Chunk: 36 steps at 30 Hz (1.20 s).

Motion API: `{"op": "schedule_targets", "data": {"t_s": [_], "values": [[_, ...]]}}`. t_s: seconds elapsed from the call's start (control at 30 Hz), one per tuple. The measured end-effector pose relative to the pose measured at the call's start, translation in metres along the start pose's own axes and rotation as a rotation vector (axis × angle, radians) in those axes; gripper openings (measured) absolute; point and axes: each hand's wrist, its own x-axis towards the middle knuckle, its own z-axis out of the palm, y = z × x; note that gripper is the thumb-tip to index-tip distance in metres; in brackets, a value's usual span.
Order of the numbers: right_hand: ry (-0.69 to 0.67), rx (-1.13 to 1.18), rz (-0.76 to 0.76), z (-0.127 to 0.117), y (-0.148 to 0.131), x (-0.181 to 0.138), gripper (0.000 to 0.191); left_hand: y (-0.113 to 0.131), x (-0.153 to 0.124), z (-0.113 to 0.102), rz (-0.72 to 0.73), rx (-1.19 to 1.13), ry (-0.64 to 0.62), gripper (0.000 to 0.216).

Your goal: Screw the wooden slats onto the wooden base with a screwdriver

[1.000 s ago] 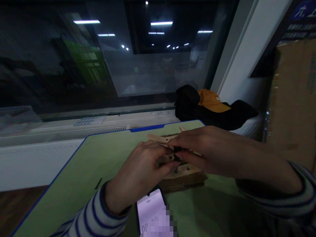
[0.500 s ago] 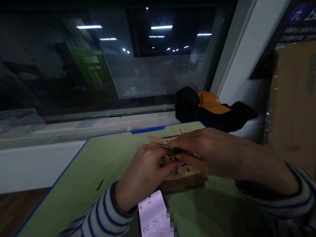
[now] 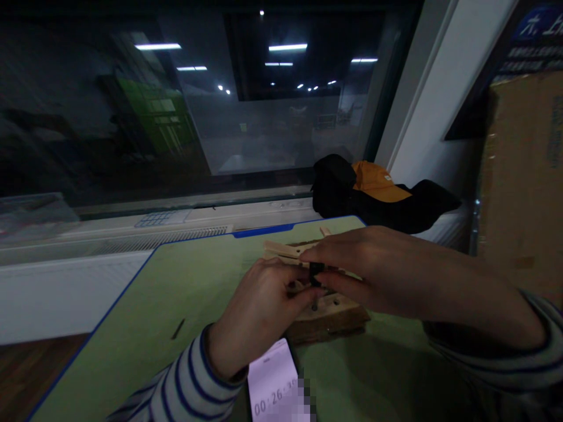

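Both hands meet over a light wooden piece with holes (image 3: 328, 304), which rests on a darker brown slab (image 3: 329, 328) on the green table. A small black part (image 3: 315, 274) is pinched between the fingertips; its exact kind is too dark to make out. My left hand (image 3: 266, 305) comes from the lower left, thumb and index finger closed at the part's side. From the right, my right hand (image 3: 363, 266) grips the same part with thumb and fingers. A pale wooden strip (image 3: 281, 249) sticks out behind the fingers. The hands hide much of the wood.
A phone with a running timer (image 3: 275, 381) lies just in front of the wood. The green tabletop (image 3: 193, 281) has a blue edge. Behind it are a radiator (image 3: 167, 239), a window, and an orange cap (image 3: 378, 180) on black cloth. A cardboard box (image 3: 523, 176) stands right.
Hands stay at the same spot, with only slight shifts of fingers and wrists. The black part shows a little more between the fingertips. The phone's timer has advanced.
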Motion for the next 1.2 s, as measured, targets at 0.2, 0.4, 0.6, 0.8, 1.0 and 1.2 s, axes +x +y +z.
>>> {"op": "schedule_targets", "data": {"t_s": [0.2, 0.4, 0.6, 0.8, 1.0, 1.2], "values": [[-0.009, -0.004, 0.008, -0.002, -0.004, 0.002, 0.019, 0.002, 0.001, 0.001, -0.01, -0.009, -0.004, 0.009], [-0.026, -0.042, 0.041, -0.004, -0.004, 0.001, 0.012, 0.004, 0.001, 0.001, -0.023, 0.005, -0.029, 0.011], [-0.049, -0.058, 0.085, -0.003, -0.004, 0.003, 0.015, 0.004, -0.001, 0.001, -0.02, -0.019, -0.045, 0.015], [-0.041, -0.08, 0.09, -0.003, -0.007, 0.003, 0.015, 0.004, 0.0, 0.002, -0.025, 0.0, -0.051, 0.011], [-0.003, 0.013, -0.032, -0.003, -0.008, 0.0, 0.02, 0.002, 0.0, 0.004, 0.005, 0.022, -0.043, 0.014], [-0.06, -0.026, 0.066, -0.004, -0.011, 0.003, 0.013, -0.001, -0.001, 0.006, 0.016, 0.022, -0.044, 0.012]]}}
